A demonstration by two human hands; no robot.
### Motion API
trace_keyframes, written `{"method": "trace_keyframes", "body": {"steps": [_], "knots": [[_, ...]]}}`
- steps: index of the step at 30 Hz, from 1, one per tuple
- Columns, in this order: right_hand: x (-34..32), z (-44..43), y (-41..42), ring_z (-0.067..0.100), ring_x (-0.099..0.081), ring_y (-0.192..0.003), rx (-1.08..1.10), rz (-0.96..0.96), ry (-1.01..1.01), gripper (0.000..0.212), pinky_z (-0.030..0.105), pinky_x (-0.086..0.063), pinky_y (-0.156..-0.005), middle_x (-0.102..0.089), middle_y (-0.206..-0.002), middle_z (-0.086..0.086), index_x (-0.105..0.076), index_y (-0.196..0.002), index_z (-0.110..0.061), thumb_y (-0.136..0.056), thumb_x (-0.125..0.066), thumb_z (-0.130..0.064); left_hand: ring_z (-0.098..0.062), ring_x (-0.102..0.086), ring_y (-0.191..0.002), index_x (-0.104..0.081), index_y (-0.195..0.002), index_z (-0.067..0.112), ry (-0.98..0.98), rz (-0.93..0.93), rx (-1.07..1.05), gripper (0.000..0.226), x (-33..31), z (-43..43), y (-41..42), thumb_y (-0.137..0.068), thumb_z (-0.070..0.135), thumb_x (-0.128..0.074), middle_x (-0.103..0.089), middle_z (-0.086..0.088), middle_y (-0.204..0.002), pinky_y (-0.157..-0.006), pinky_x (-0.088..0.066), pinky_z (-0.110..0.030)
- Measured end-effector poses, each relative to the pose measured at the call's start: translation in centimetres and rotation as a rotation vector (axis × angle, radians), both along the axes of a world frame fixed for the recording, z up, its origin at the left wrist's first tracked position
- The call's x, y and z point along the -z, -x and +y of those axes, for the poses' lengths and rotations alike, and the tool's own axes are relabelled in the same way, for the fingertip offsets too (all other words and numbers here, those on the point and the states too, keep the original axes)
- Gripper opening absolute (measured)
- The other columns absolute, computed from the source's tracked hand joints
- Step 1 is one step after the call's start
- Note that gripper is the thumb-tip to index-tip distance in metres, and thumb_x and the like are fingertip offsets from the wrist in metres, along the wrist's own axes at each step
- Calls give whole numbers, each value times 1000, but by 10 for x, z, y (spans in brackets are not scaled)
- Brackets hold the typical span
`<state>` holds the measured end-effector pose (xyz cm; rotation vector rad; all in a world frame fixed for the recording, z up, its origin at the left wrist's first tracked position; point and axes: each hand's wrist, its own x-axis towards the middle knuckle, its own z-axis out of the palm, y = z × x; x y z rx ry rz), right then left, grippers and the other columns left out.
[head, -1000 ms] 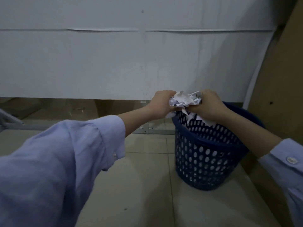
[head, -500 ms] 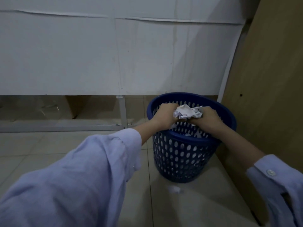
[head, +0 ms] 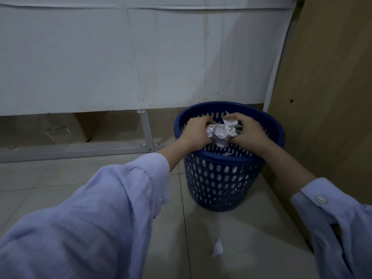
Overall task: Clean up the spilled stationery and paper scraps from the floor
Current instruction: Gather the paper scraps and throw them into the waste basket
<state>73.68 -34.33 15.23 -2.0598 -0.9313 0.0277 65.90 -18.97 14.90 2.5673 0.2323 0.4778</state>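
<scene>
Both busy: left hand [head: 196, 132] and right hand [head: 248, 131] are clutching a paper wad [head: 221, 131] over the bin [head: 221, 178] mouth, nearly dumping it. One scrap [head: 217, 247] is lying on the floor [head: 251, 224] before the bin, waiting.

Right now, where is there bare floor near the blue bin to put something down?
The tiles left of the blue bin, between the grey rail and the left sleeve, are bare. In front of the bin lies one paper scrap. Over the bin it is crowded: left grip and right grip hold crumpled paper.
</scene>
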Motion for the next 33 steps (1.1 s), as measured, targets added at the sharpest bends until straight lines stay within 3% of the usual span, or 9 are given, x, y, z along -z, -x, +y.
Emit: {"method": "trace_keyframes", "body": {"steps": [5, 8, 14, 19, 22, 25, 29, 31, 33], "knots": [[-4, -3, 3, 13, -47, -117, 46, 30, -25, 55, 28, -46, -92, -51, -126, -3, -55, -129, -19, -80, -64, 5, -23, -55, -107, -55, -122, 6, -11, -10, -3, 57, 2, 0, 0, -70, 16, -78, -60, -10, -118, -85, -44, -27], [0, -2, -2, 12, -51, -111, 93, 66, -48, 68, 23, -51, -80, -52, -123, -7, -56, -129, -25, -77, -52, 19, -22, -52, -112, -52, -126, 9, -4, 10, -7, 70, 2, 0, 1, -64, 15, -83, -56, -8, -124, -92, -44, -30], [1, -1, -2, 12, -58, -86, 243, -9, -175, 41, 36, -56, -78, -61, -110, -5, -62, -114, -27, -87, -52, 2, -22, -52, -114, -50, -129, 11, 0, -38, -26, 73, 5, 2, 0, -65, 16, -83, -53, -8, -127, -96, -44, -30], [-5, -5, 11, 14, -57, -72, 265, -301, -379, 19, 36, -55, -67, -62, -90, 2, -62, -104, -15, -89, -54, -8, -13, -49, -93, -51, -127, 12, 35, -135, -45, 63, 6, 2, 1, -70, 14, -79, -52, -6, -121, -80, -41, -20], [1, -11, 35, 13, -52, -66, 242, -587, -445, 14, 23, -46, -61, -61, -83, 8, -63, -100, -6, -89, -55, -8, -10, -49, -87, -54, -121, 11, 43, -185, -52, 55, 7, 3, 3, -71, 13, -77, -54, -5, -116, -76, -40, -18], [22, -18, 75, 9, -49, -73, 109, -756, -446, 11, 17, -41, -67, -61, -83, 12, -64, -96, 2, -88, -58, -4, -13, -54, -85, -56, -113, 10, 68, -217, -58, 47, 10, 4, 5, -71, 10, -75, -57, -6, -111, -74, -45, -21], [68, -30, 122, 16, -55, -69, -178, -743, -221, 9, 25, -46, -61, -61, -79, 9, -66, -89, -1, -83, -63, -7, -14, -55, -82, -57, -109, 8, 86, -229, -58, 41, 12, 5, 6, -71, 7, -73, -59, -7, -107, -75, -48, -23], [97, -32, 134, 11, -54, -78, -293, -532, 79, 14, 25, -46, -66, -58, -89, -2, -64, -97, -12, -85, -61, -18, -14, -55, -81, -58, -107, 8, 89, -229, -58, 39, 12, 6, 6, -71, 6, -73, -59, -7, -106, -75, -49, -24], [131, -34, 137, 11, -51, -103, -322, -274, 472, 31, 29, -46, -83, -52, -114, -7, -56, -119, -24, -88, -58, -28, -14, -55, -81, -58, -107, 8, 94, -232, -57, 38, 12, 6, 7, -72, 6, -72, -59, -7, -105, -75, -50, -26]]}}
